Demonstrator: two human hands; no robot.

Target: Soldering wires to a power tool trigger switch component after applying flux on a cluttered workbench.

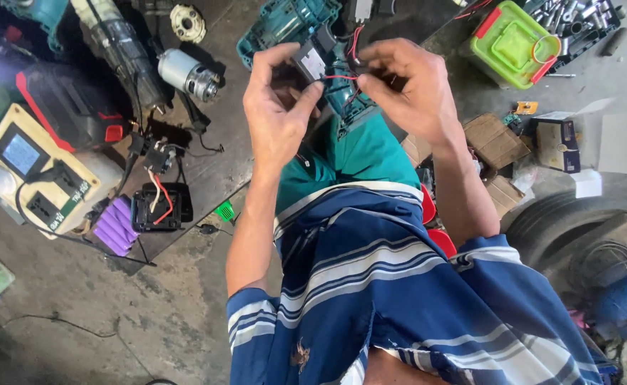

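My left hand [276, 107] grips a small black switch module [312, 60] with a white face, thumb and fingers pinched on it. My right hand [406, 85] pinches the red and black wires [348, 71] that run from the module, just to its right. Both hands hover over my lap, above a teal half shell of a power tool [288, 25] on the floor. Part of the wiring is hidden under my right fingers.
On the floor at left lie a small electric motor [189, 75], a black battery case with red wire [160, 207], a purple cell pack [116, 226] and a cream power unit with a screen [35, 171]. A green box [513, 43] and socket tray sit top right; a tyre [577, 228] at right.
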